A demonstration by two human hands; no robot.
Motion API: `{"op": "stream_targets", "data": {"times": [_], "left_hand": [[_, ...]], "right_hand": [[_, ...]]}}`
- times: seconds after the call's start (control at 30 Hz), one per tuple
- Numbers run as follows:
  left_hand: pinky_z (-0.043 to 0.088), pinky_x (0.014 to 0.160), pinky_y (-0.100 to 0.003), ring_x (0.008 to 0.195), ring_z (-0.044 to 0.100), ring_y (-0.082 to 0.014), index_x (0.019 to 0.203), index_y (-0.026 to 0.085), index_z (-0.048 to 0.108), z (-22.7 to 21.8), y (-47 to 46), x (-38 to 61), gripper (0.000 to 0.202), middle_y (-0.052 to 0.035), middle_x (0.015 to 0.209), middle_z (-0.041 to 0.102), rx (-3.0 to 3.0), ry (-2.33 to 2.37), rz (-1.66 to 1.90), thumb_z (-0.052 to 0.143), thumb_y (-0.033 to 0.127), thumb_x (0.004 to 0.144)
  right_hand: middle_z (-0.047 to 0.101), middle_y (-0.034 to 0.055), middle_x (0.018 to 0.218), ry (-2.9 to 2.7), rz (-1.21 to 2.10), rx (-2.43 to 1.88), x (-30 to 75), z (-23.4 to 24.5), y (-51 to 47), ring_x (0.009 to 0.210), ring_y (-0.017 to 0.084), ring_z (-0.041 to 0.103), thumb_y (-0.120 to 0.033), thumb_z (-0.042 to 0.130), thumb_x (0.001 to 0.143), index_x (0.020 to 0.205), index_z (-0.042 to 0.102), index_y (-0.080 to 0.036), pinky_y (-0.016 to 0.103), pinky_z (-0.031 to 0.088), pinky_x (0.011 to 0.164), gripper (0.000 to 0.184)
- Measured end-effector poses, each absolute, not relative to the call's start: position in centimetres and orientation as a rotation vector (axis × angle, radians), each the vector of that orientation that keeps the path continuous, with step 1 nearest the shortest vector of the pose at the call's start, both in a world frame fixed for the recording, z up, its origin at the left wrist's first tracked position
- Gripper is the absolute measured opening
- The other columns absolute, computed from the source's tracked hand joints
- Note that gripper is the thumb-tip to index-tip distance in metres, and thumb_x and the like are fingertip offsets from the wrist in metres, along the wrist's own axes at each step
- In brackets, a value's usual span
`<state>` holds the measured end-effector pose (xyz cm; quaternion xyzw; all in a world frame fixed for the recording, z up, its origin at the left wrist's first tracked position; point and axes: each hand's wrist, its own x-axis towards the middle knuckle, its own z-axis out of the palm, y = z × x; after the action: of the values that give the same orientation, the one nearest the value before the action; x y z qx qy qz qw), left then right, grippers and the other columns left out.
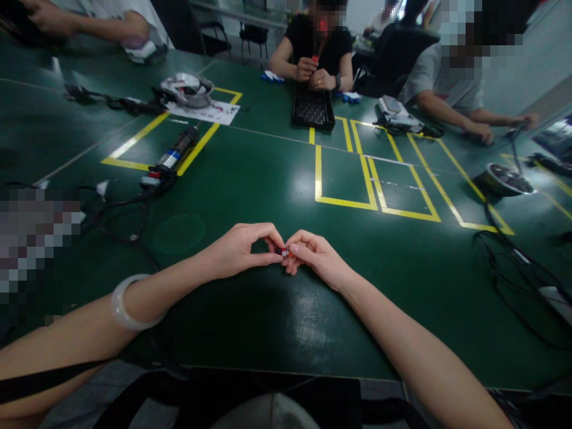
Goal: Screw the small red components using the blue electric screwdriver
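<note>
My left hand [243, 250] and my right hand [317, 256] meet just above the near part of the green table [250, 196]. Between their fingertips is a tiny red-and-white part [284, 252], too small to name. The left thumb and forefinger pinch it from one side. My right thumb and fingers close on its other side, where a bit of orange shows. Fingers cover most of the part. A pale bangle [123, 304] circles my left wrist area.
A dark cylindrical tool [176, 152] with a cord lies at the left. Behind it, a grey roll [187, 89] rests on paper. Yellow tape outlines [346, 203] mark the table. Another person holds something red over a black tray [313, 110]. Cables [496, 262] run along the right.
</note>
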<state>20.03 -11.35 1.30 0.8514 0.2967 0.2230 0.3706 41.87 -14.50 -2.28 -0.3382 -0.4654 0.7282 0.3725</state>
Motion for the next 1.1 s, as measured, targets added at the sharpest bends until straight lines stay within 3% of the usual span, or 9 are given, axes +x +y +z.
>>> {"op": "stream_targets", "data": {"times": [0.2, 0.33, 0.5, 0.6, 0.67, 0.73, 0.83, 0.93, 1.1], "left_hand": [[0.048, 0.082, -0.027, 0.090, 0.066, -0.0173, 0.099, 0.019, 0.070, 1.7, -10.5, 19.3, 0.025, -0.0054, 0.097, 0.071, 2.262, 0.778, 0.542, 0.057, 0.040, 0.097], [0.047, 0.089, -0.029, 0.099, 0.064, -0.0198, 0.106, 0.018, 0.069, 2.0, -7.6, 16.3, 0.033, -0.0071, 0.106, 0.069, 2.377, 1.079, 0.587, 0.052, 0.045, 0.098], [0.036, 0.107, -0.045, 0.127, 0.048, -0.0337, 0.138, 0.009, 0.056, 2.0, -3.1, 8.9, 0.061, -0.0208, 0.136, 0.054, 2.507, 1.865, 0.533, 0.048, 0.051, 0.096], [0.040, 0.098, -0.052, 0.127, 0.044, -0.0434, 0.150, 0.002, 0.039, 1.7, -1.4, 4.6, 0.086, -0.0297, 0.144, 0.043, 2.224, 2.278, 0.259, 0.045, 0.065, 0.092], [0.043, 0.091, -0.051, 0.120, 0.048, -0.0436, 0.152, 0.003, 0.035, 1.4, -0.7, 2.7, 0.095, -0.0295, 0.142, 0.045, 2.016, 2.334, 0.034, 0.039, 0.074, 0.090], [0.043, 0.088, -0.048, 0.115, 0.052, -0.0406, 0.154, 0.007, 0.035, 1.1, -0.2, 1.8, 0.094, -0.0260, 0.140, 0.049, 1.914, 2.325, -0.072, 0.038, 0.076, 0.089], [0.045, 0.088, -0.045, 0.112, 0.054, -0.0367, 0.152, 0.012, 0.039, 0.9, -0.1, 2.1, 0.082, -0.0225, 0.137, 0.053, 1.947, 2.371, -0.074, 0.045, 0.065, 0.091], [0.047, 0.087, -0.043, 0.107, 0.058, -0.0343, 0.145, 0.011, 0.047, 1.2, -0.5, 3.6, 0.070, -0.0208, 0.128, 0.059, 2.000, 2.407, -0.086, 0.049, 0.056, 0.092], [0.049, 0.087, -0.043, 0.102, 0.060, -0.0332, 0.135, 0.007, 0.054, 1.9, -2.1, 6.8, 0.065, -0.0202, 0.117, 0.063, 2.078, 2.300, -0.103, 0.049, 0.055, 0.092]], "right_hand": [[0.070, -0.0014, 0.080, -1.238, 1.813, -0.847, 42.0, -2.2, -14.4, 0.065, 0.010, 0.066, -0.041, 0.080, 0.080, 0.091, 0.062, -0.018, 0.023, 0.055, 0.060, 0.031], [0.067, -0.0021, 0.077, -1.253, 1.796, -0.853, 42.1, -2.2, -14.4, 0.065, 0.009, 0.065, -0.037, 0.080, 0.081, 0.093, 0.061, -0.018, 0.022, 0.055, 0.061, 0.029], [0.067, -0.0025, 0.076, -1.299, 1.769, -0.876, 42.2, -2.5, -14.4, 0.062, 0.010, 0.064, -0.038, 0.078, 0.082, 0.094, 0.060, -0.019, 0.024, 0.055, 0.061, 0.029], [0.066, -0.0021, 0.075, -1.353, 1.701, -0.903, 42.2, -2.7, -14.4, 0.063, 0.010, 0.063, -0.038, 0.077, 0.083, 0.095, 0.059, -0.020, 0.024, 0.054, 0.062, 0.028], [0.065, -0.0020, 0.076, -1.392, 1.654, -0.931, 42.3, -2.9, -14.4, 0.064, 0.010, 0.062, -0.038, 0.076, 0.083, 0.095, 0.059, -0.020, 0.024, 0.053, 0.061, 0.028], [0.064, -0.0022, 0.076, -1.423, 1.614, -0.953, 42.3, -3.1, -14.4, 0.064, 0.010, 0.061, -0.038, 0.075, 0.084, 0.096, 0.058, -0.021, 0.023, 0.052, 0.061, 0.027], [0.063, -0.0023, 0.076, -1.450, 1.569, -0.956, 42.3, -3.4, -14.3, 0.064, 0.010, 0.060, -0.037, 0.074, 0.084, 0.098, 0.058, -0.021, 0.023, 0.051, 0.060, 0.026], [0.062, -0.0007, 0.084, -1.443, 1.507, -0.960, 42.3, -3.7, -14.1, 0.069, 0.010, 0.060, -0.033, 0.074, 0.083, 0.103, 0.060, -0.021, 0.023, 0.052, 0.060, 0.027], [0.067, 0.0041, 0.098, -1.461, 1.394, -1.007, 42.6, -3.7, -13.7, 0.086, 0.013, 0.063, -0.025, 0.072, 0.081, 0.108, 0.063, -0.020, 0.024, 0.053, 0.069, 0.029]]}}
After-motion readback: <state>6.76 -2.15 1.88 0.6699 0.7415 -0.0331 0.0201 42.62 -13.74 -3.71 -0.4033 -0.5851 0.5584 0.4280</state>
